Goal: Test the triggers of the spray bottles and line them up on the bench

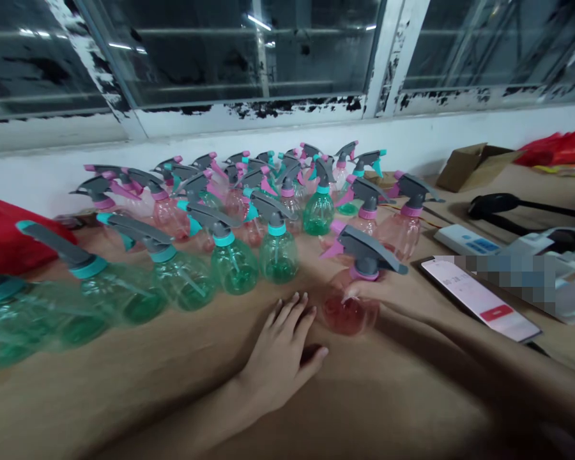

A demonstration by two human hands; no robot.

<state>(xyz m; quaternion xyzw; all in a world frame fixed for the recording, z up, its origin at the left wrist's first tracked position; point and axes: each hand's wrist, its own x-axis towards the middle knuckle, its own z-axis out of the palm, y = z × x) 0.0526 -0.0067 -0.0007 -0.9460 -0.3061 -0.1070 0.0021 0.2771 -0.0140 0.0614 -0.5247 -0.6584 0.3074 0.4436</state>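
Clearly, the right grip [384, 289] holds a roughly upright pink spray bottle [347, 315], nozzle [338, 226] leftward, beside the spread left grip [278, 350].

From my end, I cannot follow all the fingers of the right hand [386, 292], because the near pink bottle [347, 314] and its grey trigger head [371, 249] partly cover them and the grip is blurred. I lose part of the leftmost green bottle [4, 326] and the red bag [19, 236] to the left edge, while the rear bottles [237, 203] overlap too much to count. I cannot read the phone [479, 297] clearly, and blocky pixels hide part of the white casings [522, 246].
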